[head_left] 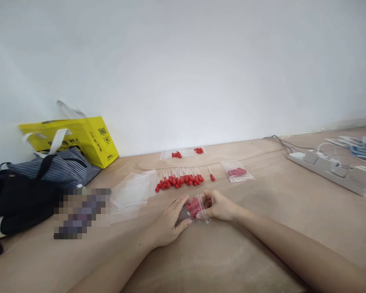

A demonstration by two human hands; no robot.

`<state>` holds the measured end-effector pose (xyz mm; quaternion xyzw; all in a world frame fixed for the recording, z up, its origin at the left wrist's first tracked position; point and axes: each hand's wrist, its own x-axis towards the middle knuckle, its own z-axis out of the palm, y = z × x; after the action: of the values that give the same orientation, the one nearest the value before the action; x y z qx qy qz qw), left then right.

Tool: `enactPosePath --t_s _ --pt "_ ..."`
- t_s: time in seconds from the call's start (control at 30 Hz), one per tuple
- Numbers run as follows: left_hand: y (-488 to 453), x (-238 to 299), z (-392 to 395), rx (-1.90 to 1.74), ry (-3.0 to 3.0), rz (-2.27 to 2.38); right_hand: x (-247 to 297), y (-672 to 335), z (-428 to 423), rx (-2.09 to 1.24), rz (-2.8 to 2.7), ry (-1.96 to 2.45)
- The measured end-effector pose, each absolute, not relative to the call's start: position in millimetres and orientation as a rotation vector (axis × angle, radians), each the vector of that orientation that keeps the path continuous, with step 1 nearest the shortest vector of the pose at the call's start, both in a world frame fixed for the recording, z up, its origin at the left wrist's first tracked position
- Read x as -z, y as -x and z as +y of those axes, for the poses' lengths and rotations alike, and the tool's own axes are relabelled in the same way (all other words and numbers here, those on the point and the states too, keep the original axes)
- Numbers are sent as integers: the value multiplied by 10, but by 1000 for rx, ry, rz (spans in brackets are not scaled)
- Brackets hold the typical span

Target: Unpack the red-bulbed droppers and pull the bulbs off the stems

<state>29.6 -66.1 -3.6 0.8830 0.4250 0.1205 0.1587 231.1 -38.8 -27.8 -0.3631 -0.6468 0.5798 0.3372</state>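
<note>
A small clear zip bag (pixel 194 206) with red-headed pieces inside lies low over the table between my hands. My left hand (pixel 173 221) grips its left side, thumb in front and fingers behind. At the bag's right end, my right hand (pixel 216 205) has thumb and fingers closed on the plastic edge. Just beyond, a row of thin white sticks with red bulb heads (pixel 179 180) lies on the table. One single red-headed stick (pixel 212 176) rests apart, to the right. Further right is a filled zip bag (pixel 237 172).
Flat clear bags (pixel 131 191) overlap left of the row. More bagged red pieces (pixel 183 154) lie by the wall. At left are a yellow bag (pixel 100 140), a striped bag (pixel 64 167) and black cloth (pixel 21 199). A power strip (pixel 329 169) with plugs stands right.
</note>
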Motion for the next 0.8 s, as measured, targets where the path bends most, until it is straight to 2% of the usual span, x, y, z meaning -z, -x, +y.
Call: enactPosePath --t_s 0.3,0.6,0.8 --pt "-274 43 -663 -329 -2499 1219 278 -2243 -397 -1454 -1805 962" --pt "-270 -25 -678 -227 -2495 1236 94 -2882 -126 -1723 -1371 1131" --pt "-256 -36 -678 -191 -2491 1239 157 -3145 13 -1668 -1240 1090"
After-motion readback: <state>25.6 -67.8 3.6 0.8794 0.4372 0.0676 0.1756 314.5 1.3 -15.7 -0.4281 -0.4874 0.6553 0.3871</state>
